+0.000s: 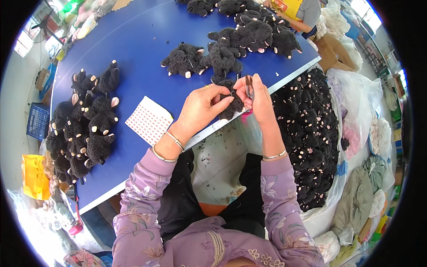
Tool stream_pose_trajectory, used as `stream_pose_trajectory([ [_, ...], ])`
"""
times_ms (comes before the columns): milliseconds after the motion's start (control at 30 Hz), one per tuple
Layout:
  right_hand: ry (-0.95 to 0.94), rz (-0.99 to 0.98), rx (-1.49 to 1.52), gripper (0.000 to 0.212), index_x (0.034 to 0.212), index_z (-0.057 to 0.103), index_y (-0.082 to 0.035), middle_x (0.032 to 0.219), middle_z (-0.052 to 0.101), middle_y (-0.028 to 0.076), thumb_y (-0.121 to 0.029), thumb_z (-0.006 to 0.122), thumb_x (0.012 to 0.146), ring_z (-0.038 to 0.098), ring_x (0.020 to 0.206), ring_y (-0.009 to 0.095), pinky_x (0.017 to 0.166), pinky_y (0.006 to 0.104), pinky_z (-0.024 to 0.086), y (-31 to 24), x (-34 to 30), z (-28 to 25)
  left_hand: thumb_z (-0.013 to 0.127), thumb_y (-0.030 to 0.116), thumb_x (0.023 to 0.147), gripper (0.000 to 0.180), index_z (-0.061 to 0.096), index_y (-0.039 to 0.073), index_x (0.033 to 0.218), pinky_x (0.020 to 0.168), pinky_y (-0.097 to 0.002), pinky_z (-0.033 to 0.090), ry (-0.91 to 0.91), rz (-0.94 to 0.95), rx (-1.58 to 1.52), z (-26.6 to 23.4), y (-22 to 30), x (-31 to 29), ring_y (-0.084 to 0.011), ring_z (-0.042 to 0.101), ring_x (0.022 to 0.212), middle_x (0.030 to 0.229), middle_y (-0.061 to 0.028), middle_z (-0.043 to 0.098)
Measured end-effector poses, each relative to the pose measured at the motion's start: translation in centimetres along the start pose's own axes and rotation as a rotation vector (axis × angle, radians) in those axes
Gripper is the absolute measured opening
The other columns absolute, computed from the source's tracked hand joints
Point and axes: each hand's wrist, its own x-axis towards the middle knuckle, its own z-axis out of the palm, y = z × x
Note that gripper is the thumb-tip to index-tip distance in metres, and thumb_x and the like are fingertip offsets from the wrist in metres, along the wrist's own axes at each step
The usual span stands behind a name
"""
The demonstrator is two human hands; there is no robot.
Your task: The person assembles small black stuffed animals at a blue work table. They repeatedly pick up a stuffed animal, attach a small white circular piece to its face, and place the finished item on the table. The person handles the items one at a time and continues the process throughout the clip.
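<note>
At the front edge of the blue table, a small black plush toy (pixel 228 113) with pale feet lies under my hands. My left hand (pixel 202 107) is closed, its thumb and fingers pinching the toy's fleece. My right hand (pixel 259 100), just beside it, grips a pair of thread snips (pixel 249 86) whose dark tips point up. Something bright pink (pixel 246 115) shows below the right palm. Fingers hide part of the toy and most of the snips. Left of my hands lies a white sheet (pixel 150 120) with rows of small red marks.
Black plush toys (pixel 82 129) are heaped on the blue table (pixel 129 58) at left, with more (pixel 224 55) beyond my hands. A large bag of black toys (pixel 304 142) stands at my right. Another person (pixel 302 15) works at the far right, near a cardboard box (pixel 333 51).
</note>
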Motion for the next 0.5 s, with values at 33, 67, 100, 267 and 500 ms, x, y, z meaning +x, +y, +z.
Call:
stream_pose_trajectory([
  [33,-0.006,0.014,-0.001,0.043,0.087,0.057,-0.003,0.065,0.043,-0.003,-0.037,0.036,0.102,0.035,0.059,0.005,0.052,0.0209,0.029,0.0,0.1,-0.1,0.071,0.012,0.083,0.020,0.066,0.001,0.099,0.049,-0.0263,0.038,-0.006,-0.045,-0.028,0.1,0.1,-0.1,-0.0078,0.044,0.052,0.064,-0.0013,0.051],
  [67,-0.013,0.026,-0.003,0.043,0.085,0.056,-0.003,0.065,0.042,-0.004,-0.037,0.036,0.102,0.035,0.058,0.005,0.051,0.0210,0.029,-0.1,0.1,0.0,0.071,0.013,0.083,0.020,0.066,0.001,0.099,0.048,-0.0260,0.038,-0.012,-0.088,-0.055,0.2,0.1,-0.1,-0.0072,0.043,0.052,0.063,-0.0011,0.050],
  [100,-0.001,0.038,-0.023,0.043,0.083,0.057,-0.003,0.065,0.042,-0.004,-0.039,0.039,0.102,0.034,0.058,0.004,0.051,0.0206,0.028,0.0,0.2,0.3,0.071,0.015,0.083,0.021,0.066,0.001,0.098,0.048,-0.0277,0.038,0.001,-0.097,-0.048,0.2,0.2,0.0,-0.0098,0.044,0.051,0.063,-0.0030,0.051],
  [267,0.006,0.050,-0.021,0.044,0.082,0.057,-0.004,0.065,0.041,-0.005,-0.040,0.041,0.101,0.034,0.058,0.004,0.051,0.0200,0.027,0.0,0.3,0.4,0.069,0.012,0.086,0.019,0.066,0.000,0.100,0.048,-0.0232,0.036,-0.020,-0.093,-0.064,0.2,0.2,0.2,-0.0040,0.042,0.053,0.063,0.0009,0.051],
  [500,-0.017,0.070,-0.070,0.042,0.085,0.058,-0.003,0.068,0.042,-0.004,-0.039,0.042,0.100,0.036,0.062,0.005,0.055,0.0206,0.031,-0.1,0.2,0.4,0.065,0.013,0.090,0.012,0.066,0.002,0.096,0.055,-0.0200,0.040,-0.005,-0.301,-0.445,0.6,-1.1,0.4,-0.0016,0.048,0.064,0.072,0.0054,0.057],
])
